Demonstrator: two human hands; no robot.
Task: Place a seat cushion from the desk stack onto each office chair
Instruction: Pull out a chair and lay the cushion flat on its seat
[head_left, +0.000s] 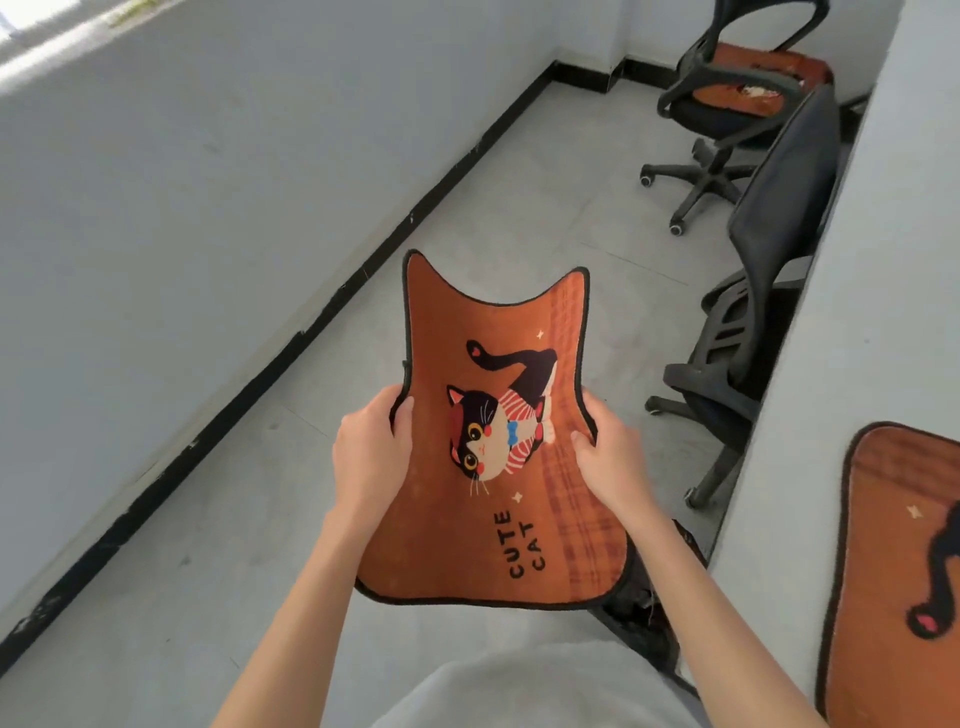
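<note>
An orange seat cushion (488, 530) with a cat picture and the words "CUTE CAT" is held in the air in front of me, bent inward at its sides. My left hand (366, 447) grips its left edge and my right hand (613, 457) grips its right edge. More of the same orange cushions (893, 582) lie on the desk at the lower right. A black office chair (748, 322) with a bare seat stands tucked against the desk on the right. Farther back, another black chair (737, 57) has an orange cushion (748, 96) on its seat.
A white desk side panel (852, 291) runs along the right. A white wall with black skirting (311, 332) runs along the left. Grey tiled floor (519, 208) lies between them. A dark chair part (639, 613) shows just below the held cushion.
</note>
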